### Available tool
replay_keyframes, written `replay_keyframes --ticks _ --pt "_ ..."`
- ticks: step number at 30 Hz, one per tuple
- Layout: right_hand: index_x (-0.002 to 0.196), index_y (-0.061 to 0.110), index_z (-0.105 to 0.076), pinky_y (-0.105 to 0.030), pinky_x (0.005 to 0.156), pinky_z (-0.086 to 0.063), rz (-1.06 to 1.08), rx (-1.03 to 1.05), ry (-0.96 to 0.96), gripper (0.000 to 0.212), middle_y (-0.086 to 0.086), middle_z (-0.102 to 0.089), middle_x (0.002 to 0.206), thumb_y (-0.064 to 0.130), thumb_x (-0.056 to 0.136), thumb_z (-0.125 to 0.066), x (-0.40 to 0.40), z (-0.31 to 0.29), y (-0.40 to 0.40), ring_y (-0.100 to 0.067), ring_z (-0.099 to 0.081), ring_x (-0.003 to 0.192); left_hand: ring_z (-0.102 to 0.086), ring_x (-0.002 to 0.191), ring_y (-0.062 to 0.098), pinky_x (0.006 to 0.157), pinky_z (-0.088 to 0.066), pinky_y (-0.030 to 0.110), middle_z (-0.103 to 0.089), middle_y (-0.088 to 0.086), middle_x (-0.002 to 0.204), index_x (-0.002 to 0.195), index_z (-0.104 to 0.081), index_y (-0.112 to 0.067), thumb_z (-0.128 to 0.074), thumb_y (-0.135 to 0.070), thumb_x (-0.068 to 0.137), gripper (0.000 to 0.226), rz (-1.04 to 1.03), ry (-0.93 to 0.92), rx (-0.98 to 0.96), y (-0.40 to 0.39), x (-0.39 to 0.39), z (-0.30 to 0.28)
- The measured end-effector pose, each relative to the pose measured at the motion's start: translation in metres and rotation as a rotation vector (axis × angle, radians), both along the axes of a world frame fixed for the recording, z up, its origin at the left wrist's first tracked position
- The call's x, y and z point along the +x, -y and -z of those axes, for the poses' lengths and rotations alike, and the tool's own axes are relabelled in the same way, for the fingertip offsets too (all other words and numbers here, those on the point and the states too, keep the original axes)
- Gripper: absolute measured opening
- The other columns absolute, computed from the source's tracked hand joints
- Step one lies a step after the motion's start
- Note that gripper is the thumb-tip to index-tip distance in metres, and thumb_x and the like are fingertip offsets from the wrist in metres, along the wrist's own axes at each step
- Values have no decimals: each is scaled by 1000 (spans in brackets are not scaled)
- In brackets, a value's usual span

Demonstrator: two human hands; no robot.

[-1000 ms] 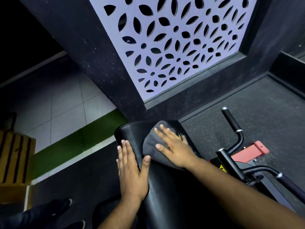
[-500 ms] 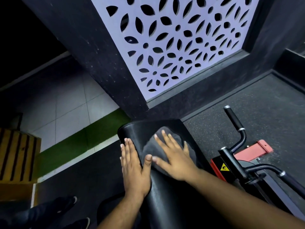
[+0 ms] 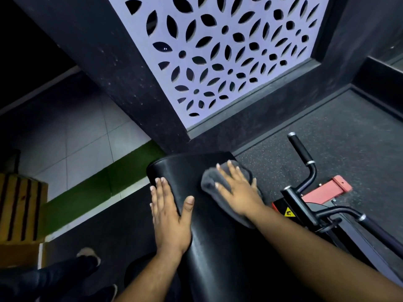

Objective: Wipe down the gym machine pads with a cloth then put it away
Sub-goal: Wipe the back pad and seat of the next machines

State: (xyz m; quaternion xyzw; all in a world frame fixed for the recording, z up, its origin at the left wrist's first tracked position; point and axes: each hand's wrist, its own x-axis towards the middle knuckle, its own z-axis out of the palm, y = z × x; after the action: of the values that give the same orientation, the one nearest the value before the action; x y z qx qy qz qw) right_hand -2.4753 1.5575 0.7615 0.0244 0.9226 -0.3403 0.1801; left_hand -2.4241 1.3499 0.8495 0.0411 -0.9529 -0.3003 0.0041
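A long black padded bench pad (image 3: pixel 185 168) of the gym machine runs from the bottom centre up to the middle of the view. A dark grey cloth (image 3: pixel 210 179) lies on the pad's upper right part. My right hand (image 3: pixel 236 188) presses flat on the cloth with the fingers spread. My left hand (image 3: pixel 170 216) rests flat on the pad's left side, thumb over the top surface, holding nothing.
A black machine handle (image 3: pixel 301 151) and frame with a red bracket (image 3: pixel 333 188) stand right of the pad. Behind is a dark wall with a purple cut-out panel (image 3: pixel 218 51). A wooden crate (image 3: pixel 19 205) stands at left. My feet (image 3: pixel 89 256) show at bottom left on dark rubber floor.
My right hand has slid the cloth to the right across the pad, away from my left thumb. My left hand stays in place on the pad's left side.
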Motion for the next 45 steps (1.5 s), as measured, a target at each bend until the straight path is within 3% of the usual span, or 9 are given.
replay_keyframes --ticks 5,12,18,27,30,34,37,41,45 --pt "157 56 -2 -68 120 -10 118 -77 64 63 8 14 171 70 100 -27 -73 4 12 -26 7 158 18 154 1 129 2 42 12 -15 170 162 6 -31 -9 -93 82 103 -3 16 -17 -1 1 -1" --pt "157 55 0 -55 121 -21 32 -39 107 66 6 7 172 65 101 -34 50 3 -24 -21 -7 158 19 154 2 129 2 41 15 -17 168 161 8 -31 -10 -92 83 101 -4 30 -12 0 0 -2" --pt "153 64 0 -74 116 -4 92 -74 128 67 14 18 169 80 94 -29 -34 4 -6 -23 10 158 18 154 3 129 1 43 12 -14 170 162 5 -27 -10 -93 82 105 -14 33 -20 -1 -1 -2" --pt "162 37 -16 -48 114 -34 67 -8 18 67 5 -12 170 62 101 -32 101 -28 -8 -28 -29 147 19 154 2 129 2 41 11 -13 170 162 7 -26 -2 -93 81 105 -2 11 15 3 2 2" --pt "161 44 -10 -51 116 -28 71 -17 -12 77 9 -9 170 77 93 -24 103 -45 18 -25 -23 150 18 154 3 129 3 39 10 -12 170 162 5 -24 0 -93 80 108 -2 -6 38 5 1 5" --pt "157 53 -11 -73 116 -8 92 -46 1 77 13 5 171 85 89 -24 6 -53 55 -25 3 158 19 154 4 128 4 39 12 -14 169 162 7 -25 0 -95 76 110 14 -13 71 4 0 3" --pt "156 57 -7 -73 115 -13 103 -64 49 79 15 9 171 88 86 -29 -16 -58 58 -29 4 158 19 155 7 128 4 45 12 -13 169 162 7 -25 3 -95 75 112 18 -11 75 3 1 2" --pt "157 56 -2 -61 117 -27 44 46 -21 78 13 -5 171 86 89 -27 72 -63 44 -29 -21 153 16 156 12 127 1 51 8 -9 171 162 5 -23 7 -94 75 112 32 -19 96 4 -1 0" --pt "143 74 2 -56 118 -31 16 29 -48 68 19 -10 170 95 81 -16 162 -59 29 -19 -23 154 13 157 15 127 2 51 5 -6 171 163 2 -22 7 -94 76 113 48 -34 149 9 1 0"
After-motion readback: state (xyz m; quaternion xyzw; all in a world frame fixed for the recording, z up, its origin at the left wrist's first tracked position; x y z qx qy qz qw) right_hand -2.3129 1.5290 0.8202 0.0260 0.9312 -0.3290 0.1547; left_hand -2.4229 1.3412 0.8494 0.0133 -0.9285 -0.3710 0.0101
